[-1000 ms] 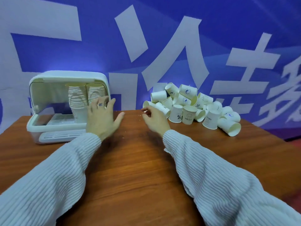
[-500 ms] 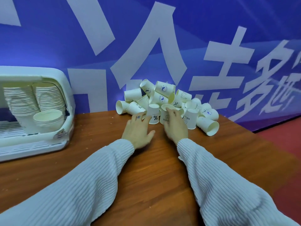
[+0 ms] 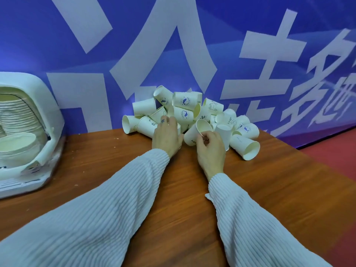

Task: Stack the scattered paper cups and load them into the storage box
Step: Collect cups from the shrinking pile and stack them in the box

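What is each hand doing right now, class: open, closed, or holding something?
Left hand: reaching into the cup pile; grip hidden, cannot tell.
Right hand: pinching the rim of a tilted paper cup.

Brown wooden table [image 3: 269, 189], grain running lengthwise. At the back, a heap of paper cups [image 3: 192, 116]; at the left edge, a white storage box [image 3: 44, 143].
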Available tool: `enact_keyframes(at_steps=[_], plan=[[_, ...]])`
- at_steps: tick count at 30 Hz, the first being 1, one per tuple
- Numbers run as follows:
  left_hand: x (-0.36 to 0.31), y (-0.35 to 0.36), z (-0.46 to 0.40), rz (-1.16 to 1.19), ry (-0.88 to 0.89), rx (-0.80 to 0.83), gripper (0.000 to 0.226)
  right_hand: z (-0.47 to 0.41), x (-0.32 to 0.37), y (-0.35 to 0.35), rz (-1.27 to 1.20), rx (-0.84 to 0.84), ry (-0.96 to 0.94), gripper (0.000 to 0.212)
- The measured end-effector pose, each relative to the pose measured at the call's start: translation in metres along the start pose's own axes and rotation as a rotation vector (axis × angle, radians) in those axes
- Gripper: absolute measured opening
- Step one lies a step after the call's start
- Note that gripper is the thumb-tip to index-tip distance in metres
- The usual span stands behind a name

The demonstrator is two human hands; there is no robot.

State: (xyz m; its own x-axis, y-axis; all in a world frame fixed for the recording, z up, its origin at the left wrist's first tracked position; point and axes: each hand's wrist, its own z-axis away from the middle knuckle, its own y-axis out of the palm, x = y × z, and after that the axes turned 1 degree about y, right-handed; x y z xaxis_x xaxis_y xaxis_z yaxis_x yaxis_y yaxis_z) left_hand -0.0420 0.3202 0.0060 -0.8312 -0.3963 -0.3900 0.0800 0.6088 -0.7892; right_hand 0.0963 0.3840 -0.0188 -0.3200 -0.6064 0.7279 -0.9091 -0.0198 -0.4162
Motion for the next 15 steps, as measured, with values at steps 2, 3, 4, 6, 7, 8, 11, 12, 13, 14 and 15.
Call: enact_keyframes(at_steps=[2,3,4,6,7,8,11,12,13,14,15], plan=[[-0.002,-0.006,0.005,0.025,-0.014,-0.022,0.058,-0.002,0.0,0.0,-0.048,0.004,0.046,0.015],[0.0,-0.011,0.011,0.0,-0.01,-0.026,0.059,-0.001,0.002,0.0,-0.06,0.014,0.057,0.014],[0.002,-0.016,0.018,-0.057,0.002,-0.022,0.058,-0.001,0.003,-0.001,-0.063,0.02,0.062,0.014],[0.011,-0.029,0.034,-0.197,0.032,-0.012,0.056,0.004,0.008,-0.003,-0.06,0.027,0.056,0.015],[0.014,-0.036,0.041,-0.252,0.044,-0.014,0.055,0.007,0.011,-0.005,-0.063,0.034,0.047,0.016],[0.019,-0.045,0.048,-0.289,0.053,-0.023,0.056,0.012,0.016,-0.006,-0.072,0.047,0.034,0.016],[0.03,-0.077,0.064,-0.162,-0.007,-0.017,0.056,0.029,0.036,-0.008,-0.086,0.093,-0.032,0.017],[0.034,-0.087,0.069,-0.081,-0.049,-0.008,0.056,0.034,0.041,-0.009,-0.093,0.1,-0.048,0.017],[0.038,-0.099,0.075,-0.025,-0.086,-0.002,0.059,0.039,0.048,-0.01,-0.102,0.106,-0.062,0.017],[0.042,-0.11,0.082,0.0,-0.108,-0.001,0.063,0.044,0.054,-0.011,-0.107,0.112,-0.073,0.017],[0.048,-0.12,0.089,0.006,-0.126,-0.003,0.066,0.048,0.059,-0.011,-0.111,0.118,-0.082,0.017]])
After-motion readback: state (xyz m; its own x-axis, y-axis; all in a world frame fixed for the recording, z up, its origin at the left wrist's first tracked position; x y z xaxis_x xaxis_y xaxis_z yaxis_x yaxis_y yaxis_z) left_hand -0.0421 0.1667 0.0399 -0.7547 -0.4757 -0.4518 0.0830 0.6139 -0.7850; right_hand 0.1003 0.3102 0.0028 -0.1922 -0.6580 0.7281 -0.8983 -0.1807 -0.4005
